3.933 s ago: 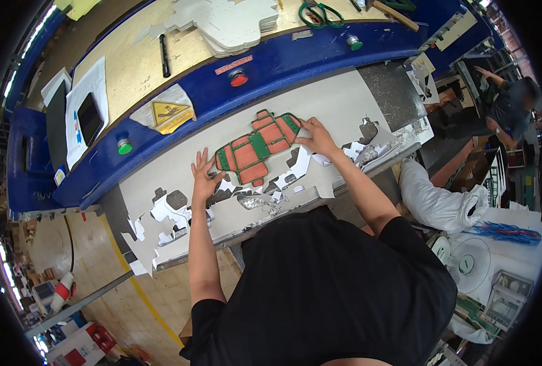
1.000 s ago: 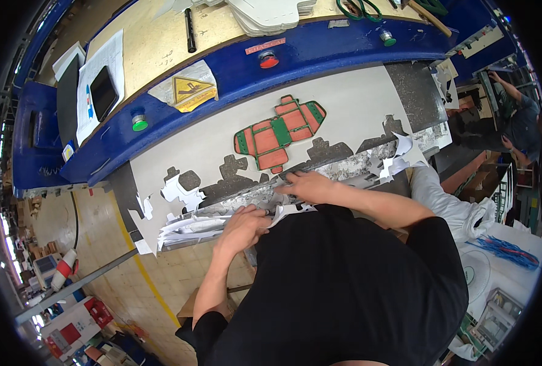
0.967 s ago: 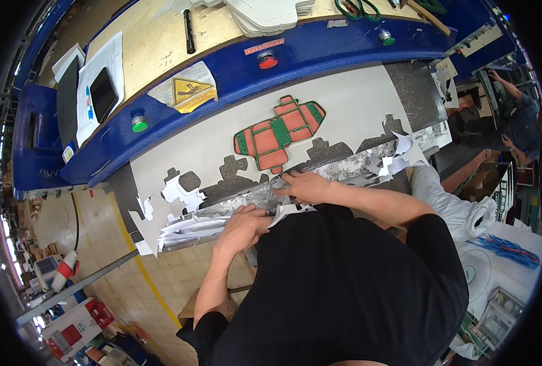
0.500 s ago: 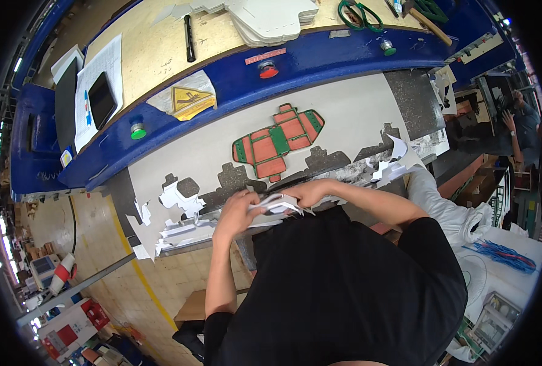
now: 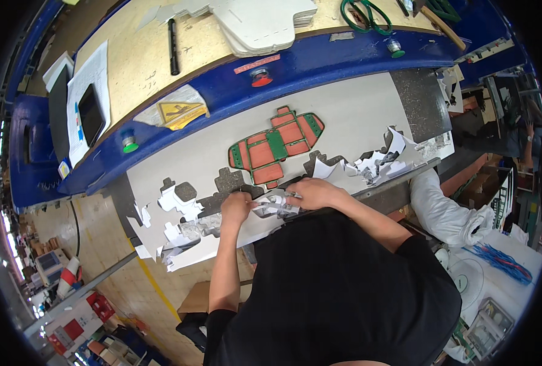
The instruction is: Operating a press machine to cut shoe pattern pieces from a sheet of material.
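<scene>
At the near edge of the press bed, my left hand [image 5: 236, 208] is closed, fingers pinching torn white card scrap [image 5: 273, 204]. My right hand [image 5: 314, 194] grips the other end of this crumpled strip, its thumb and fingers bent around it. Just beyond my hands, a cutting die [image 5: 277, 143] with red-orange panels and green edging lies on a large pale grey card sheet [image 5: 179, 149]. Cut-out gaps along the sheet's near side show the dark speckled bed beneath. More torn scraps [image 5: 178, 204] curl up left of my hands, and others [image 5: 378, 165] to the right.
A blue machine beam [image 5: 320, 60] spans behind the sheet, with a red button [image 5: 261, 78] and green buttons [image 5: 129, 143]. On the wooden top above lie stacked card pieces [image 5: 259, 27], a black marker [image 5: 173, 47], green scissors [image 5: 366, 15] and a phone [image 5: 91, 114]. White cloth [image 5: 445, 207] hangs at right.
My hands have moved slightly apart, and the scrap between them is spread lower and flatter. Scraps along the near edge have shifted, with more raised at the right. The view has tilted slightly.
</scene>
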Demonstrator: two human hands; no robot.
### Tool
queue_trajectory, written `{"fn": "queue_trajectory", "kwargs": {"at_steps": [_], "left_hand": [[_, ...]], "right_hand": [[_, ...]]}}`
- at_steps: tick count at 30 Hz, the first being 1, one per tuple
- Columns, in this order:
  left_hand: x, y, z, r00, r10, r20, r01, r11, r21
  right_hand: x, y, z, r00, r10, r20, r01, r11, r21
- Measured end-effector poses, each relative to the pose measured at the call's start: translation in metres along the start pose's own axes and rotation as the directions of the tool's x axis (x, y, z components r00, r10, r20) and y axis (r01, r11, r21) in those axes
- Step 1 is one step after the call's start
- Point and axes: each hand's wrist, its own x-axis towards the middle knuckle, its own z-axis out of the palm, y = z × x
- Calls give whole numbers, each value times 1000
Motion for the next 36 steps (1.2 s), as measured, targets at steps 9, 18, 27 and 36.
{"fn": "queue_trajectory", "kwargs": {"at_steps": [9,18,27,36], "left_hand": [[-53,41,25,830,191,-524,-296,947,-123],[24,47,53,874,449,-188,-485,775,-405],[72,57,67,389,565,-728,-456,805,381],[111,76,46,316,380,-869,-231,920,318]], "right_hand": [[-29,61,-101,925,205,-320,-53,904,425],[-45,175,-211,-58,593,-803,512,708,486],[-5,153,-270,-335,415,-846,416,871,262],[34,137,-293,-662,518,-541,301,845,441]]}}
